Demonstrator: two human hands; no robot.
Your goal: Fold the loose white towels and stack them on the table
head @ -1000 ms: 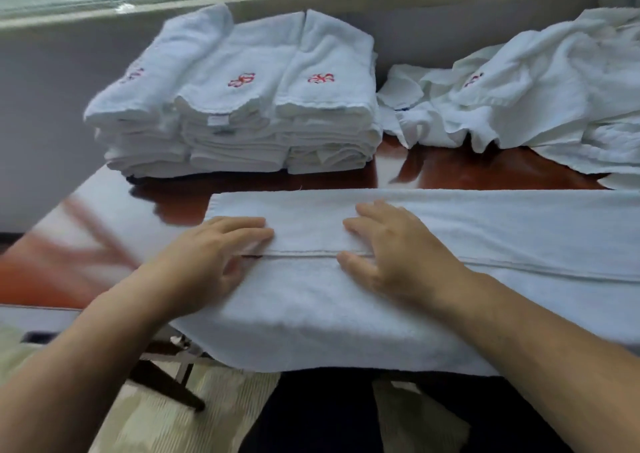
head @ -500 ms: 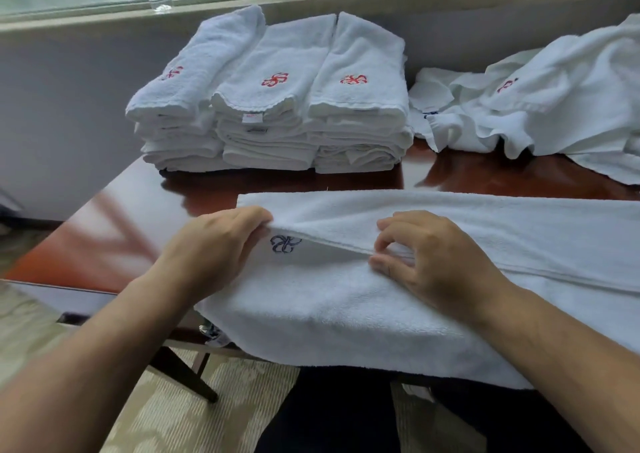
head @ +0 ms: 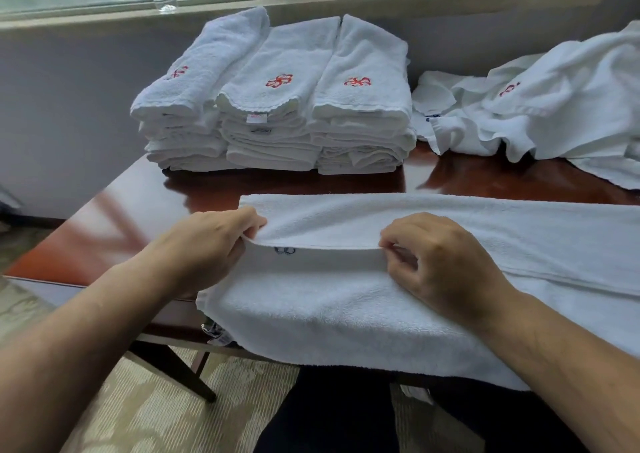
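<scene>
Pinching the towel [head: 346, 307] by its folded edge, left grip [head: 204, 248] and right grip [head: 440, 262] hold it raised; folded stacks [head: 277, 113] sit beyond them.

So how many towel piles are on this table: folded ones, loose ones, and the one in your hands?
Folded stacks: 3
Loose heap: 1
Towel being folded: 1
Total: 5

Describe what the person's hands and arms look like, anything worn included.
The left hand and right hand are bare: no gloves, rings or watch visible. The left forearm and right forearm are uncovered to the frame's edge; no sleeves show.
</scene>
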